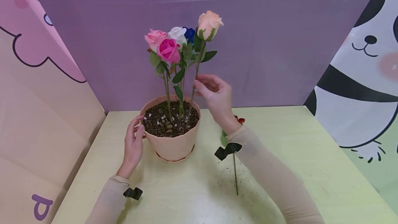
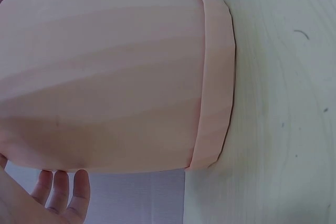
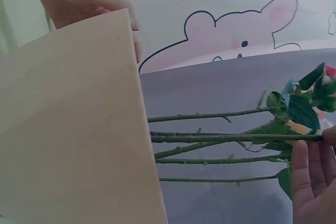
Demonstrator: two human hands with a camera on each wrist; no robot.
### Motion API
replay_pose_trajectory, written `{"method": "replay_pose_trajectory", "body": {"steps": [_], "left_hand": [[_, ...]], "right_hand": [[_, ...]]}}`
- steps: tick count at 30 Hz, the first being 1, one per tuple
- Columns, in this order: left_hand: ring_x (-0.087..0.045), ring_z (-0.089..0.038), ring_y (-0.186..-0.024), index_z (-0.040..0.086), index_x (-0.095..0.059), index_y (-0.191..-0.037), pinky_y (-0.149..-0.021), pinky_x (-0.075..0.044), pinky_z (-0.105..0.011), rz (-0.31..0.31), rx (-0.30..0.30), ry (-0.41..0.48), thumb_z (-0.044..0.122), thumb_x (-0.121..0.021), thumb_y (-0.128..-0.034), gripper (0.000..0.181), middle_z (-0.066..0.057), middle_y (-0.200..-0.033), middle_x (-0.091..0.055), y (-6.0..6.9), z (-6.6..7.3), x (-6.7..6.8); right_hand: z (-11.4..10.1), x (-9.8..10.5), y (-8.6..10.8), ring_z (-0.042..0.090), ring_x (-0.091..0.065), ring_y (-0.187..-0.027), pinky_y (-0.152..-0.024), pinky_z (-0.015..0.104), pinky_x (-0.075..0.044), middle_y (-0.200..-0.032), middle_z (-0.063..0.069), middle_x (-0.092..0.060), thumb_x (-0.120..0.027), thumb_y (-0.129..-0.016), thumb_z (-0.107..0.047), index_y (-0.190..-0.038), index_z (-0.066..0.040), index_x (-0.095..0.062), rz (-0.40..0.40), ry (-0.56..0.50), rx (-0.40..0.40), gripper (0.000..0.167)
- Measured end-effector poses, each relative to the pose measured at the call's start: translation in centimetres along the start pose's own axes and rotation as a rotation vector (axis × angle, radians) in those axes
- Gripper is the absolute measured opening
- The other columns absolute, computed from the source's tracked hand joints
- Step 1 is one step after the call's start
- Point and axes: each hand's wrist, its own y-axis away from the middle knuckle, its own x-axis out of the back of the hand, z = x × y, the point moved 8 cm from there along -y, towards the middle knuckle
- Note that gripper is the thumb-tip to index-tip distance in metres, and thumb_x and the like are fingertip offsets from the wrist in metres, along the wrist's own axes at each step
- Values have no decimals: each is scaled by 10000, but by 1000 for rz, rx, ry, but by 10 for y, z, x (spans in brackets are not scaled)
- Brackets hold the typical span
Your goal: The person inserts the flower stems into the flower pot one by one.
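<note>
Pink, white, blue roses [image 1: 168, 50] stand potted mid-frame; a red rose [image 1: 240, 120] lies unplanted. Right hand [image 1: 217, 96] pinches the peach rose's stem [image 1: 199, 59], left hand [image 1: 133, 146] spread.

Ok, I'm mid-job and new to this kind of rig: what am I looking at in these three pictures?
There is no robot here, just a person's two bare hands. The wide picture comes from a camera on the head; the other two come from small black cameras on the wrists, so things appear turned sideways there.

A pinkish flowerpot stands on the pale table. It holds dark soil and pale-pink, hot-pink, white and blue roses. A red flower lies to its right, partly hidden by the arm.

The left hand touches the pot's side. The right hand pinches the stem of a peach rose, which runs down into the pot.
</note>
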Motion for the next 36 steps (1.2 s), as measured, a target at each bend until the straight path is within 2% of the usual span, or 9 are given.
{"method": "replay_pose_trajectory", "body": {"steps": [3,9,12,16,20,26,36], "left_hand": [[-488,-79,-1229,60,-467,-1560,-900,-492,-134,-2,-7,-1,188,-401,-1158,427,-160,-1593,-450,0,1,0],[-481,-117,-1243,63,-462,-1563,-906,-492,-137,-11,-8,-2,191,-398,-1160,428,-158,-1600,-443,-1,1,-1],[-477,-101,-1245,65,-460,-1565,-912,-494,-146,-12,-3,-6,195,-398,-1160,430,-153,-1607,-440,0,0,-1],[-482,-53,-1231,60,-457,-1566,-912,-495,-143,-13,2,-8,191,-397,-1161,430,-154,-1606,-442,1,0,-1],[-486,-29,-1221,59,-453,-1568,-913,-497,-147,-13,3,-11,190,-397,-1161,431,-158,-1603,-443,1,0,-1],[-480,-36,-1228,60,-454,-1569,-913,-500,-155,-3,-1,-6,188,-398,-1161,431,-157,-1604,-443,1,0,0],[-490,-14,-1219,38,-453,-1563,-902,-501,-152,9,9,-5,190,-402,-1160,434,-167,-1604,-450,1,0,-4]], "right_hand": [[1,-8,0,75,-741,-815,-771,284,-648,-933,-91,-787,-735,-963,8,-1165,105,-723,-43,63,12,224],[7,-22,2,99,-753,-841,-790,378,-663,-1040,165,-800,-745,-962,-7,-1145,59,-759,-113,133,9,194],[11,-27,4,166,-763,-877,-811,374,-662,-1082,227,-779,-740,-970,-14,-1150,54,-760,-144,157,-1,194],[15,-30,8,332,-768,-941,-810,240,-626,-1105,229,-779,-731,-982,-23,-1159,48,-757,-161,202,-4,193],[15,-33,10,407,-758,-975,-798,206,-601,-1111,219,-784,-729,-987,-38,-1170,39,-755,-167,247,28,200],[18,-37,8,424,-747,-950,-783,206,-592,-1091,199,-783,-722,-994,-49,-1177,25,-744,-161,279,47,198],[22,-35,12,336,-763,-935,-785,189,-569,-1066,187,-784,-711,-1011,-64,-1174,16,-730,-161,331,55,183]]}}
